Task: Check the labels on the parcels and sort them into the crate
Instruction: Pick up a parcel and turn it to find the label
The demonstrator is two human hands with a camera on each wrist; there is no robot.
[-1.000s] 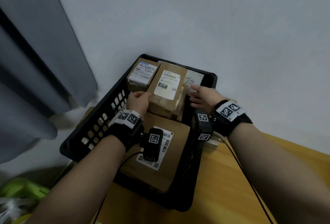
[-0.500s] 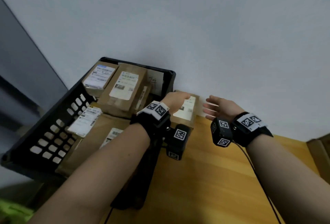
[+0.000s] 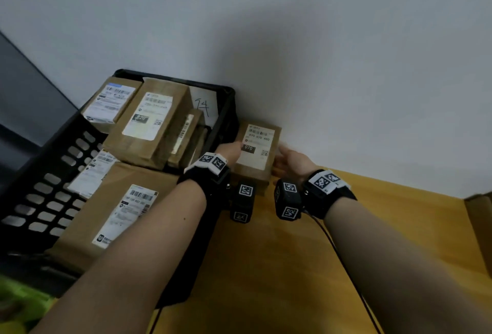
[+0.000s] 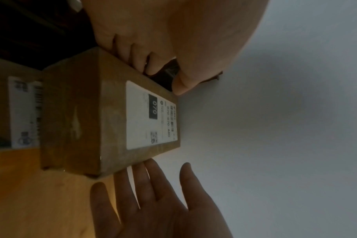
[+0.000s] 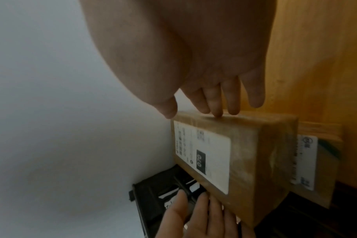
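Note:
A brown parcel with a white label reading 070 lies on the wooden table, right of the black crate and against the wall. It rests on a flatter labelled parcel. My left hand lies with straight fingers against its left side, the thumb at the top edge. My right hand is spread, and its fingertips touch the right side. The crate holds several labelled brown parcels.
A white sheet marked 74 stands in the crate's far corner. The white wall runs right behind the parcel. A cardboard box sits at the right edge of the table. Something green lies low at the left.
My left hand has left the parcels in the crate and reached the 070 parcel on the table. My right hand has closed in on that parcel's right side. The view has swung right.

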